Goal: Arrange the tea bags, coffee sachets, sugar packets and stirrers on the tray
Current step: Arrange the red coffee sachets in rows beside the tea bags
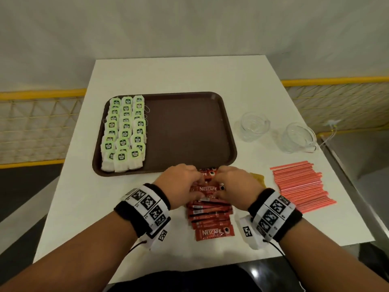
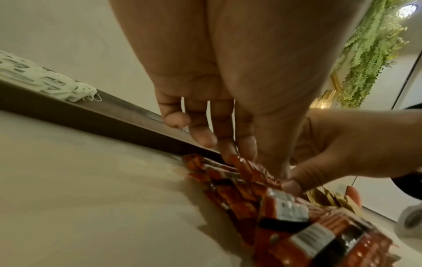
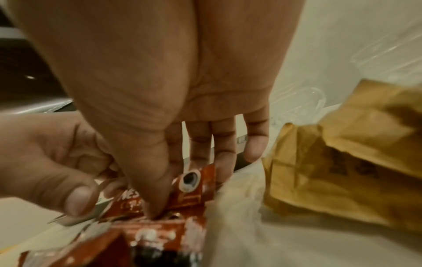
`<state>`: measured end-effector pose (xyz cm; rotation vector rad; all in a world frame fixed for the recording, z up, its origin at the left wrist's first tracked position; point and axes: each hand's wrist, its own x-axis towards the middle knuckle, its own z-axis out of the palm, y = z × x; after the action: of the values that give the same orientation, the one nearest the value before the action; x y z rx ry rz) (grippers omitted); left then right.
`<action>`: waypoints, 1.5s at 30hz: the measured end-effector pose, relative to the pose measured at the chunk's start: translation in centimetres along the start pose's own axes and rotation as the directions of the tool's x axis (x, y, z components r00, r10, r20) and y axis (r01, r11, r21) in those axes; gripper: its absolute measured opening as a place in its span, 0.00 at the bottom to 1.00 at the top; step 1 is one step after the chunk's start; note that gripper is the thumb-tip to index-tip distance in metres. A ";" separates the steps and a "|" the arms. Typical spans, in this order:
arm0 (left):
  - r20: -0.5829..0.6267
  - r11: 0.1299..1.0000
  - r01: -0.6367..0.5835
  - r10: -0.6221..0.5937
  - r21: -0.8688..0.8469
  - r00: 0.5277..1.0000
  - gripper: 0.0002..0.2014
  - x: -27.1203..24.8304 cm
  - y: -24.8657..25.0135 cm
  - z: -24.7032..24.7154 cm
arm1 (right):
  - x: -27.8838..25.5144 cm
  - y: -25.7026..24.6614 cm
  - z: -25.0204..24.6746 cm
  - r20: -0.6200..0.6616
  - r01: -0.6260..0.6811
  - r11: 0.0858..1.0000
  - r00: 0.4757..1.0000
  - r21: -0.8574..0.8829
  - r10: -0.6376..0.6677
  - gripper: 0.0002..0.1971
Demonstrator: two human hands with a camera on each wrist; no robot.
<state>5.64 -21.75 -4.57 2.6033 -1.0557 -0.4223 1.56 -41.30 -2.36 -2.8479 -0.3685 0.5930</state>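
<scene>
Both hands meet over the far end of the row of red foil coffee sachets [image 1: 210, 216] on the white tabletop [image 1: 130, 207]. The left hand [image 1: 179, 183] and right hand [image 1: 236, 184] each pinch an end of one sachet lying crosswise between them. The brown plastic tray [image 1: 189, 127] lies just beyond the fingertips, equally near both hands.

Tea bags [image 1: 124, 131] on tray's [image 1: 189, 127] left, coffee sachets [image 1: 210, 216] before it, stirrers [image 1: 301, 184] right
</scene>
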 end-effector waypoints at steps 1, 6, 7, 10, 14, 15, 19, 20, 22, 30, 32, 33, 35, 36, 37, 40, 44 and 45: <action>0.007 0.999 0.017 -0.017 0.034 1.000 0.16 0.1 0.3 0.3 | 0.2 0.2 0.0 0.007 0.032 0.999 0.999 -0.019 -0.032 0.14; -0.035 0.993 0.094 -0.092 0.071 0.995 0.13 -0.2 0.9 0.9 | 0.9 0.7 0.3 -0.003 0.128 0.992 0.992 -0.018 -0.128 0.08; -0.060 0.994 0.097 -0.094 0.049 0.994 0.11 -0.4 1.0 0.8 | 1.0 0.8 0.3 -0.013 0.138 0.990 0.990 -0.007 -0.139 0.06; -0.158 0.995 0.082 -0.091 -0.058 0.983 0.07 -0.9 1.5 0.4 | 0.8 1.3 0.0 -0.020 0.183 0.981 0.983 0.068 -0.182 0.05; -0.292 0.967 0.090 -0.159 -0.237 0.943 0.06 -0.7 2.3 0.0 | 1.0 2.3 -0.3 -0.062 0.226 0.942 0.974 0.247 -0.218 0.04; -0.303 0.960 0.112 -0.190 -0.256 0.934 0.06 -0.7 2.4 0.0 | 1.1 2.4 -0.2 -0.065 0.230 0.936 0.973 0.266 -0.220 0.04; -0.053 0.946 0.274 -0.287 -0.175 0.957 0.16 -0.7 2.2 0.3 | 1.4 3.3 -0.2 -0.095 0.230 0.926 0.973 0.299 -0.211 0.10; 0.020 0.950 0.290 -0.289 -0.112 0.957 0.17 -0.6 2.0 0.6 | 1.4 3.5 -0.2 -0.116 0.228 0.920 0.973 0.319 -0.201 0.10; 0.066 0.959 0.283 -0.281 -0.032 0.958 0.18 -0.6 1.7 1.3 | 1.3 3.9 -0.1 -0.155 0.220 0.914 0.972 0.340 -0.176 0.07; -0.055 0.977 0.167 -0.175 -0.130 0.983 0.05 -0.2 1.5 1.1 | 0.6 4.7 0.6 -0.142 0.235 0.910 0.970 0.343 -0.197 0.11; -0.138 0.979 0.108 -0.132 -0.170 0.982 0.04 -0.2 1.5 0.7 | 0.5 4.6 0.5 -0.134 0.248 0.894 0.968 0.374 -0.213 0.14; -0.177 0.980 0.075 -0.108 -0.185 0.978 0.04 -0.2 1.6 0.4 | 0.6 4.4 0.5 -0.139 0.266 0.889 0.963 0.373 -0.230 0.14; -0.239 0.977 0.006 -0.057 -0.212 0.969 0.06 -0.2 1.7 -0.2 | 0.8 4.2 0.3 -0.156 0.304 0.890 0.951 0.340 -0.265 0.12; -0.259 0.975 -0.025 -0.034 -0.221 0.965 0.07 -0.1 1.8 -0.5 | 0.8 4.0 0.1 -0.163 0.318 0.890 0.947 0.326 -0.278 0.13; -0.277 0.972 -0.054 -0.012 -0.227 0.961 0.08 -0.1 1.9 -0.7 | 0.9 3.9 -0.1 -0.162 0.326 0.889 0.944 0.321 -0.287 0.14; -0.344 0.975 -0.142 0.076 -0.170 0.936 0.09 0.0 2.3 -1.1 | 0.6 3.7 -0.6 -0.123 0.339 0.862 0.941 0.378 -0.316 0.16; -0.376 0.977 -0.088 0.009 -0.195 0.927 0.07 0.4 2.2 -0.9 | 0.6 3.9 -0.8 -0.033 0.286 0.860 0.953 0.422 -0.300 0.14; -0.335 0.979 -0.022 -0.048 -0.202 0.941 0.09 0.5 2.0 -0.9 | 0.7 4.1 -0.8 -0.033 0.277 0.874 0.957 0.399 -0.288 0.13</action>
<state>5.11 -23.33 -3.08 2.3882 -0.8311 -0.0715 3.29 -45.13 -2.93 -2.3400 -0.5823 0.5713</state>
